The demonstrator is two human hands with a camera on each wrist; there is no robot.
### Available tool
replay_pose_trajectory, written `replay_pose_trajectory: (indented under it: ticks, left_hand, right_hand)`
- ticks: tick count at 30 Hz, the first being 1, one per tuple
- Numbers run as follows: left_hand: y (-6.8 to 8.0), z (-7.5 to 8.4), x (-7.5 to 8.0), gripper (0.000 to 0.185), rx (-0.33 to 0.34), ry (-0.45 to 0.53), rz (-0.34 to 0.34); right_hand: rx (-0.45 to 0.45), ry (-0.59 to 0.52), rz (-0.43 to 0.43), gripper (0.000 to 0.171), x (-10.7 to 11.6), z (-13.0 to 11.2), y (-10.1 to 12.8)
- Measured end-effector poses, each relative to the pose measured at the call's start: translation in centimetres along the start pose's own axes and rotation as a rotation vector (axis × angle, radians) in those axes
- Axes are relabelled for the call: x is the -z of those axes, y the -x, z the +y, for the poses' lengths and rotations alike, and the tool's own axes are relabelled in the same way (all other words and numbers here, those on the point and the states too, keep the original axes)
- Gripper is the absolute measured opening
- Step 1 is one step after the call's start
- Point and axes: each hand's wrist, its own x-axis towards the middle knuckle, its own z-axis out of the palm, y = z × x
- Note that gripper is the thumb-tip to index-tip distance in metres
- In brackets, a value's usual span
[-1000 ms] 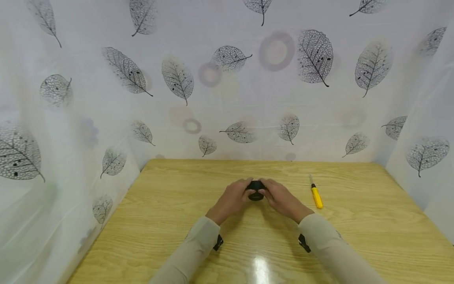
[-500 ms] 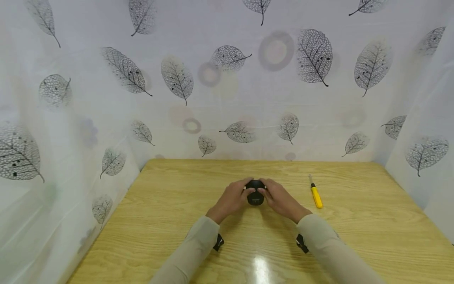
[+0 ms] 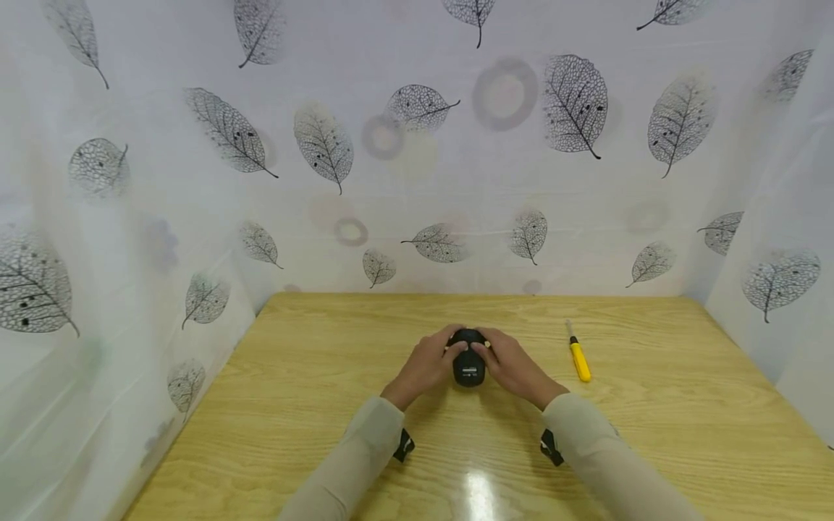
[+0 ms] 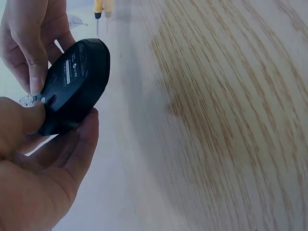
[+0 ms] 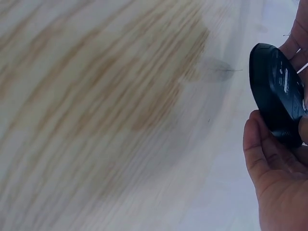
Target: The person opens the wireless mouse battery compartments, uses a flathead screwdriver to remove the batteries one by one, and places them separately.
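A black computer mouse point(image 3: 469, 370) is held up between both hands, over the middle of the table. Its underside, with a printed label, faces the person in the head view. My left hand point(image 3: 425, 363) grips one side of it, thumb on the underside and fingers curled behind. On the opposite side my right hand point(image 3: 516, 366) grips it likewise, the two thumbs close together. In the left wrist view the mouse point(image 4: 86, 79) shows its label and sensor area. The right wrist view shows the mouse point(image 5: 269, 91) edge-on, clear of the tabletop.
To the right of the hands lies a screwdriver point(image 3: 580, 359) with a yellow handle, its tip pointing away. The wooden table point(image 3: 326, 347) ends at a white curtain point(image 3: 456, 174) printed with leaves, which also hangs along both sides.
The mouse has tilted in the hands, so more of its labelled underside now faces the person. Both hands have kept their grip and hardly moved; the screwdriver lies unmoved.
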Motion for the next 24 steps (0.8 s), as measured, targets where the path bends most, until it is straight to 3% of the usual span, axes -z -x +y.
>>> replay_pose_trajectory:
  ticks: [10, 24]
  left_hand:
    - [-0.12, -0.17, -0.27, 0.043, 0.077, -0.005, -0.030]
    - [-0.11, -0.28, -0.18, 0.040, 0.160, 0.162, -0.030]
  right_hand:
    - [-0.004, -0.007, 0.025, 0.031, -0.61, 0.18, -0.21]
    - [-0.042, -0.068, 0.008, 0.048, -0.79, -0.07, -0.10]
